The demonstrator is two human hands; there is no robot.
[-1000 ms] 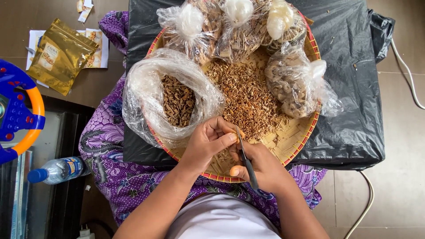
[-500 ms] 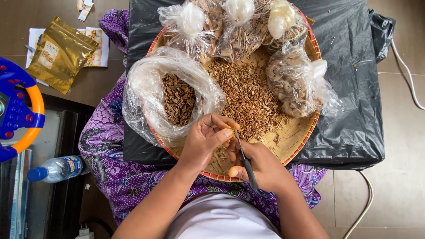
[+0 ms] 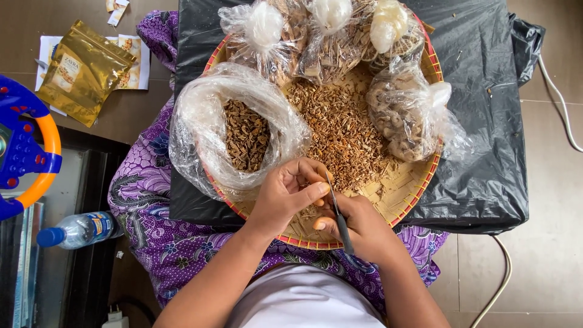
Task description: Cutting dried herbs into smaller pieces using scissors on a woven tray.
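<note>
A round woven tray [image 3: 419,182] with a red rim rests on a black plastic sheet. A heap of brown dried chips [image 3: 340,130] fills its middle. My left hand [image 3: 288,194] pinches a small piece at the tray's near edge, fingers curled. My right hand [image 3: 358,228] grips a thin dark blade [image 3: 336,206], its tip against the piece in my left fingers. An open clear bag of dark brown pieces [image 3: 243,136] lies just left of my hands.
Several knotted clear bags [image 3: 331,36] crowd the tray's far rim, one more [image 3: 404,118] at the right. Black plastic sheet [image 3: 492,121] covers the stand. Purple patterned cloth [image 3: 164,243] hangs below. Gold pouch [image 3: 82,70], toy steering wheel [image 3: 24,152] and water bottle [image 3: 76,229] lie left. A white cable [image 3: 562,103] runs right.
My left hand shifted slightly right and its fingers closed tighter around the piece; the blade in my right hand tilted a little. Everything else stays put.
</note>
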